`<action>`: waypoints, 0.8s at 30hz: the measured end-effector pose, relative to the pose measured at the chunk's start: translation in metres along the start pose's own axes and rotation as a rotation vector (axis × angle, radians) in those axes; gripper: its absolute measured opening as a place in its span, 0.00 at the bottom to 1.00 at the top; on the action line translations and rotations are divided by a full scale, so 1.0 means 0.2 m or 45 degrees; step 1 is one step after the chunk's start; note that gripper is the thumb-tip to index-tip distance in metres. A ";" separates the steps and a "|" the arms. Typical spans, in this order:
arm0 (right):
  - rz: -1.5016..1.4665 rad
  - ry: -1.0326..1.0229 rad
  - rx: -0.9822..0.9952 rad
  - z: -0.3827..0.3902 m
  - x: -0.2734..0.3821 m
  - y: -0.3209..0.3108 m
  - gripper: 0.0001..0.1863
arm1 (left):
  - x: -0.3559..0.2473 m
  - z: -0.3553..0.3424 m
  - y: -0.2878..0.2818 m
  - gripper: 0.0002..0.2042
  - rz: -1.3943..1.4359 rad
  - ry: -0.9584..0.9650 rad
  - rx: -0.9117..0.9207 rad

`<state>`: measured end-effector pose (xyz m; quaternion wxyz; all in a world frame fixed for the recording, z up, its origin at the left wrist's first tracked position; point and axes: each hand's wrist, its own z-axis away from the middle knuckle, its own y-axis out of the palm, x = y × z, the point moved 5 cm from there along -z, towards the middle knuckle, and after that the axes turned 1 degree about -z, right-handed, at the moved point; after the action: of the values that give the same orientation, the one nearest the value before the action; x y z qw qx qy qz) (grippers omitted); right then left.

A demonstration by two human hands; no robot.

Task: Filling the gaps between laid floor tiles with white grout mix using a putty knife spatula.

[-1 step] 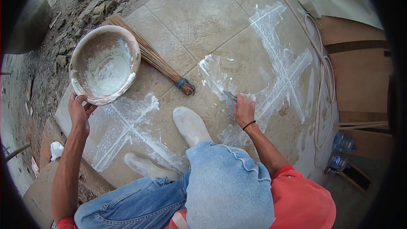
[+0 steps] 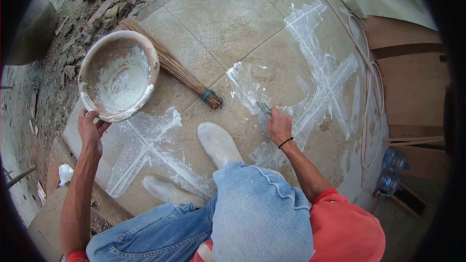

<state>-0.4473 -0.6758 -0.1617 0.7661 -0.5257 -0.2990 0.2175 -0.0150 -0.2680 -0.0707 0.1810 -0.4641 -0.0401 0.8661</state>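
My left hand (image 2: 91, 128) grips the near rim of a round bowl (image 2: 118, 75) smeared with white paste, resting at the tiled floor's left edge. My right hand (image 2: 279, 125) holds a small metal scraper (image 2: 264, 108) pressed onto a tile joint smeared with white grout (image 2: 245, 87). White grout crosses mark the joints at the lower left (image 2: 145, 148) and the upper right (image 2: 326, 87). I crouch in blue jeans, my grout-dusted shoes (image 2: 218, 143) on the tiles between my hands.
A straw hand broom (image 2: 177, 68) lies on the tiles between the bowl and the scraper. Rubble and dirt lie beyond the left tile edge. A hose or cable (image 2: 370, 102) runs along the right, beside wooden boards (image 2: 412, 82) and plastic bottles (image 2: 391, 170).
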 end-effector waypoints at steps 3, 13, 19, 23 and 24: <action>-0.020 -0.005 -0.098 -0.01 0.01 -0.05 0.07 | -0.02 0.01 0.00 0.15 0.006 0.021 -0.036; -0.088 -0.008 -0.157 0.00 0.01 -0.07 0.08 | -0.03 0.02 0.00 0.14 0.016 0.042 -0.045; -0.219 0.249 -0.163 0.02 -0.02 0.10 0.10 | -0.02 0.01 0.00 0.14 0.022 0.030 -0.040; -0.296 0.222 -0.176 -0.04 0.09 0.06 0.08 | -0.02 0.02 0.02 0.15 0.017 0.015 -0.035; -0.227 0.227 -0.134 -0.05 0.07 0.04 0.08 | -0.02 0.03 0.04 0.15 0.011 0.013 -0.024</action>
<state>-0.4307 -0.6695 -0.1689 0.7773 -0.5538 -0.2863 0.0850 -0.0195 -0.2767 -0.0664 0.1731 -0.4704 -0.0454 0.8641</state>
